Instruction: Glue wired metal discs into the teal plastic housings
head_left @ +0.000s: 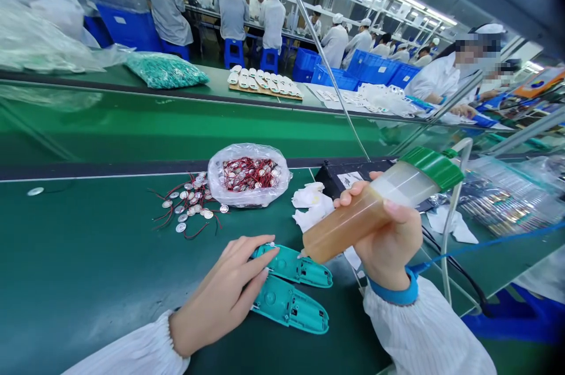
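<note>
My right hand [388, 234] is wrapped round a glue syringe [342, 228], a fat clear barrel of amber liquid with a green cap and a pale hose. The syringe is tilted, its narrow tip low at the left, close to the right part of the upper teal plastic shell [304, 267]. A second teal shell [293, 307] lies just below the first, both inner side up. With fingers stretched out, my left hand [229, 281] rests on the left ends of the shells. Its fingers hide those ends, and its thumb is partly tucked from sight.
Behind my hands stands a plastic bag [249, 178] of small metal discs with red wires; several loose discs [194, 201] lie left of it. Crumpled tissues [311, 204] and a black box [335, 178] are near the syringe. Bagged rods [503, 198] lie right, behind the hose.
</note>
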A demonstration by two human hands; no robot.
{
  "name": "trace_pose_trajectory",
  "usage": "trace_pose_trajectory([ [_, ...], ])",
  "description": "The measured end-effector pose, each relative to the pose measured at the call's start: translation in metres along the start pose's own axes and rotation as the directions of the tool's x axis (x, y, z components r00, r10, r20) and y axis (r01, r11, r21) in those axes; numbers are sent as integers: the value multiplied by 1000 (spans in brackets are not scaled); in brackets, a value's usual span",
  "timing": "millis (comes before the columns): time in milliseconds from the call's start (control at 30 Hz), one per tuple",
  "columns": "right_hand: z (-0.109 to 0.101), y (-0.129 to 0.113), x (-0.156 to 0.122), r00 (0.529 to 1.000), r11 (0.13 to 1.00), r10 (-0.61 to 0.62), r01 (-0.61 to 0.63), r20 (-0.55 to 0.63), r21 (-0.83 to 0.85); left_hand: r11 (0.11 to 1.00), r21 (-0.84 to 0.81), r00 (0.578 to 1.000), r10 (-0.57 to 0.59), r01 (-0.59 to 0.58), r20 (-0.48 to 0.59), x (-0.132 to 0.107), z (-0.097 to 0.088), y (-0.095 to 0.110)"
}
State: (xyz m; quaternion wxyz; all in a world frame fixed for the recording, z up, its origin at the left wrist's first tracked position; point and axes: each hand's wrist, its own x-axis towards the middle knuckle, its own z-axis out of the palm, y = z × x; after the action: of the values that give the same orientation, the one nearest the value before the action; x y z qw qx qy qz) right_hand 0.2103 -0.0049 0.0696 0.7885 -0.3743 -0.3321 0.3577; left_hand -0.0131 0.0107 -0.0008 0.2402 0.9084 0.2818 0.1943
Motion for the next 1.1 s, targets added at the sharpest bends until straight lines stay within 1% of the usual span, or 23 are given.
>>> trace_pose_trajectory([
  [200, 1, 5, -1, 999, 999, 37, -37, 15, 8, 1000, 14, 1000, -20, 19, 22, -2, 0, 2],
  [300, 1, 5, -2, 1000, 1000, 14, -14, 16, -9, 1000, 12, 1000, -7, 7, 28, -2, 1, 1],
  [400, 0, 5, 0, 1000, 1000, 8, -8, -9, -3, 1000, 11, 1000, -1, 1, 26, -1, 1, 0],
  [733, -4, 5, 11, 994, 998, 64, -62, -84, 26, 1000, 16, 1000, -10, 10, 9, 0, 0, 2],
  [933, -6, 10, 13, 994, 996, 70, -65, -82, 57, 1000, 14, 1000, -8, 8, -14, 1, 1, 3],
  [1100, -9, 15, 16, 993, 995, 72, -65, -90, 75, 1000, 17, 1000, -12, 12, 0, 1, 1, 3],
])
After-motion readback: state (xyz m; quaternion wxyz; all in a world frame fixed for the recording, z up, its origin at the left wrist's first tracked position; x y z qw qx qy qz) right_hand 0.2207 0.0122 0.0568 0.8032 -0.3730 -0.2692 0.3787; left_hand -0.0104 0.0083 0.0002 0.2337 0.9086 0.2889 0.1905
